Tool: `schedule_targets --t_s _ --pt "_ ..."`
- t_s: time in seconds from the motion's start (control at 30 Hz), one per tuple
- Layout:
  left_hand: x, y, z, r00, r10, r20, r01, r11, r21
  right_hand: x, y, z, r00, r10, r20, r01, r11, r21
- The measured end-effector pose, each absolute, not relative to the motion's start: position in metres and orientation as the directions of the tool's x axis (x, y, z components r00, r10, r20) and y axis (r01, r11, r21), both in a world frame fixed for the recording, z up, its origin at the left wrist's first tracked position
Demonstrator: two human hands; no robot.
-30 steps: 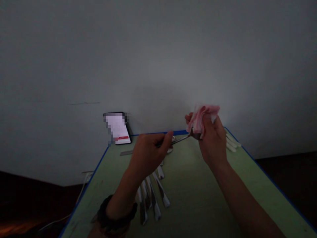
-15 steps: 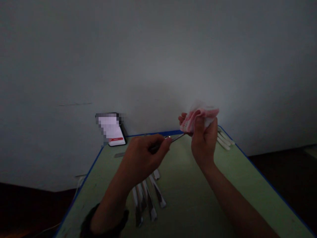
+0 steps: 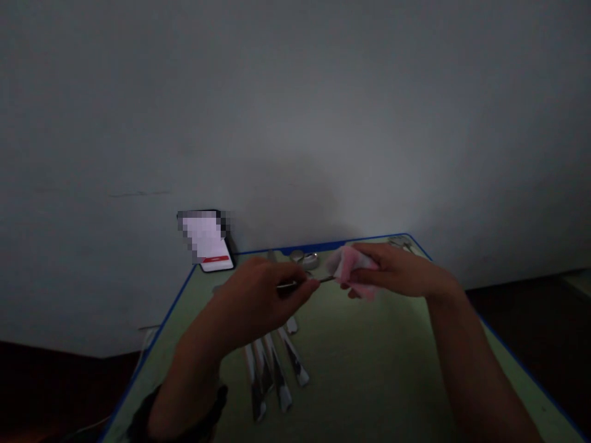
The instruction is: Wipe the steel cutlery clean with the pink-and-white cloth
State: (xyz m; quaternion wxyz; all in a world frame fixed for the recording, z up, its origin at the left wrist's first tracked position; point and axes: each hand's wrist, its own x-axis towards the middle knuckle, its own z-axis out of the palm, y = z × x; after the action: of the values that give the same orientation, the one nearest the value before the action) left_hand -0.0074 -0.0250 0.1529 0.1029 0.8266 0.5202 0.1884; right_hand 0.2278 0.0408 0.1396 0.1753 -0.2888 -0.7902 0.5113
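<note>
My left hand is closed around the handle of a slim metal piece of cutlery, held level above the table. Its far end is covered by a pink and white cloth, so its kind cannot be told. My right hand grips this cloth, folded around the cutlery's end, thumb toward me. Below my left hand lie several shiny metal cutlery handles, partly hidden by the hand. Behind the hands, spoon bowls show near the table's back edge.
A phone with a lit screen leans against the wall at the table's back left corner. More cutlery lies at the back right corner, partly behind my right hand. The green table has a blue edge.
My right hand has come down and turned over with the cloth, from upright to reaching in from the right. My left hand has lowered slightly with the cutlery. Spoon bowls behind are now uncovered.
</note>
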Motion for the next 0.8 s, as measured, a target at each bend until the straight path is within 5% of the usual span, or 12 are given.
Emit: schedule_targets --t_s 0.17,0.3,0.4,0.57,0.8 --pt "-0.009 -0.026 0.156 0.365 0.911 0.192 0.791 -0.412 0.452 0.22 0.042 0.141 -0.553 0.798 0.239 0.247 0.431 -0.868" --pt "-0.005 -0.024 0.156 0.273 0.928 0.255 0.802 -0.366 0.473 0.187 0.038 0.132 -0.282 0.889 0.361 -0.083 0.353 -0.932" --pt "0.001 -0.021 0.153 0.232 0.929 0.288 0.802 -0.35 0.484 0.158 0.03 0.121 -0.167 0.934 0.317 -0.298 0.259 -0.919" --pt "0.005 -0.018 0.147 0.256 0.93 0.265 0.82 -0.354 0.45 0.141 0.032 0.101 -0.033 0.977 0.213 -0.316 0.192 -0.929" --pt "0.009 -0.018 0.14 0.304 0.929 0.212 0.852 -0.364 0.376 0.141 0.042 0.099 -0.264 0.958 0.115 -0.636 -0.083 -0.767"
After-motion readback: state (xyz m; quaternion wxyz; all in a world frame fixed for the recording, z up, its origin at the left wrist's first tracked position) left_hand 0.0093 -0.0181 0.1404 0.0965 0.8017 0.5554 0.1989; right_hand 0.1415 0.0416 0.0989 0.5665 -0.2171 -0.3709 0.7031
